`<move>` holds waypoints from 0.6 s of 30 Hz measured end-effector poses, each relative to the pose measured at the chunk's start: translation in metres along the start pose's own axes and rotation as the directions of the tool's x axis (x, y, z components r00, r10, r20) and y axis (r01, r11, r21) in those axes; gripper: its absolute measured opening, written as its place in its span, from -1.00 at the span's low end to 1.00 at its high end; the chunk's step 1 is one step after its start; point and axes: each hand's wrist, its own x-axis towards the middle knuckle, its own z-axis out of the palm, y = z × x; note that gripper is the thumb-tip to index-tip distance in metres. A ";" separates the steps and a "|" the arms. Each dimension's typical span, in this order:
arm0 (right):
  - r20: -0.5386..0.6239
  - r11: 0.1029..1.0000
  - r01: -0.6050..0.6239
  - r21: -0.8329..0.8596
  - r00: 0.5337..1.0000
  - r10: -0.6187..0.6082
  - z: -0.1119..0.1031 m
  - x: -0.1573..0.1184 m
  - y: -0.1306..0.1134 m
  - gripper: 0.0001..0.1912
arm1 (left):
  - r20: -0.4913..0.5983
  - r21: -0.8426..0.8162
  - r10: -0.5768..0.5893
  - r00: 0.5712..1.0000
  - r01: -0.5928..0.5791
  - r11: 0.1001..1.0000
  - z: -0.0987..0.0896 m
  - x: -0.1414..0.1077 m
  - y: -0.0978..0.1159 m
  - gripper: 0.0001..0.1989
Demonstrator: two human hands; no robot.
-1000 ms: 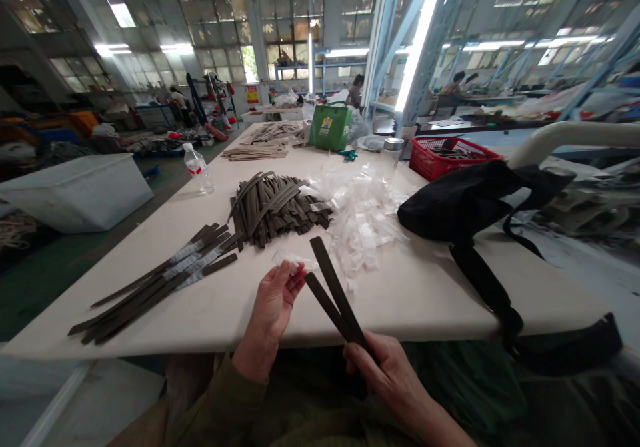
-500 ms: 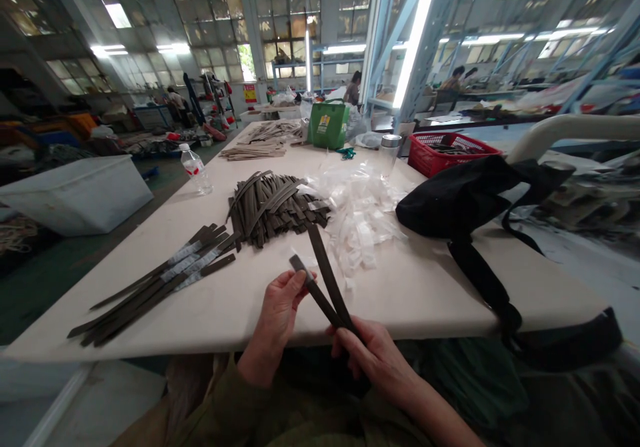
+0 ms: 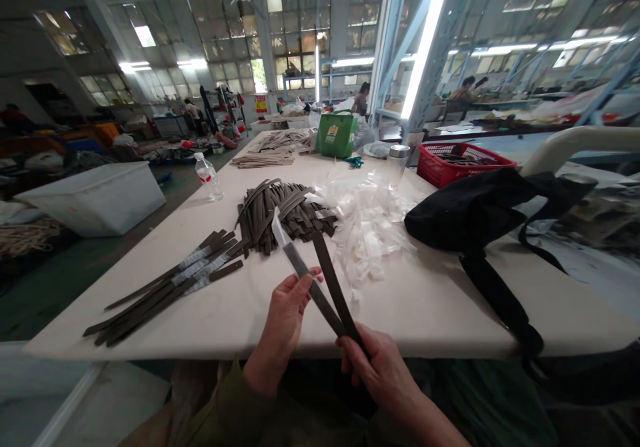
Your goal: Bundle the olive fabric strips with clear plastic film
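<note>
The left hand point(image 3: 287, 310), fingers pinched, is gripping a plastic sleeve point(image 3: 295, 257) that is now covering one dark strip point(image 3: 329, 310), bare a second ago, so this strip is getting its wrap. The right hand point(image 3: 373, 360) is clasping both strips above the worktop point(image 3: 235, 330).

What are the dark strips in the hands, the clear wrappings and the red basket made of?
Dark strips: perhaps fabric or leather-like, judging by the matt, flat surface; I can't tell which.
Clear wrappings: likely thin plastic film, being see-through, crinkled and glossy.
Red basket: probably smooth moulded plastic, given its openwork sides.
</note>
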 end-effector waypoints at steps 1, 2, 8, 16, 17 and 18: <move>-0.008 1.000 0.013 -0.007 1.000 -0.013 0.001 0.001 0.001 -0.69 | 0.000 0.013 -0.023 1.000 0.023 1.000 0.000 -0.002 -0.002 -0.75; -0.022 0.999 0.030 -0.013 0.999 -0.030 0.001 0.002 0.002 -0.70 | 0.025 0.039 -0.061 0.998 0.060 0.997 0.001 -0.005 -0.005 -0.76; 0.002 0.999 0.039 -0.011 0.999 -0.039 0.001 0.002 0.005 -0.68 | 0.057 0.014 -0.034 0.998 0.033 0.999 -0.003 -0.003 0.000 -0.72; 0.004 0.998 0.043 -0.048 0.999 -0.043 0.008 0.007 0.008 -0.68 | 0.012 0.013 -0.146 0.989 0.146 0.989 0.001 -0.011 -0.008 -0.74; 0.007 0.998 0.045 -0.050 0.999 -0.045 0.008 0.007 0.008 -0.68 | 0.020 0.004 -0.162 0.987 0.162 0.987 0.000 -0.012 -0.009 -0.71; 0.015 0.998 0.048 -0.050 0.999 -0.047 0.008 0.008 0.009 -0.68 | 0.014 -0.028 -0.144 0.989 0.144 0.989 -0.001 -0.011 -0.007 -0.69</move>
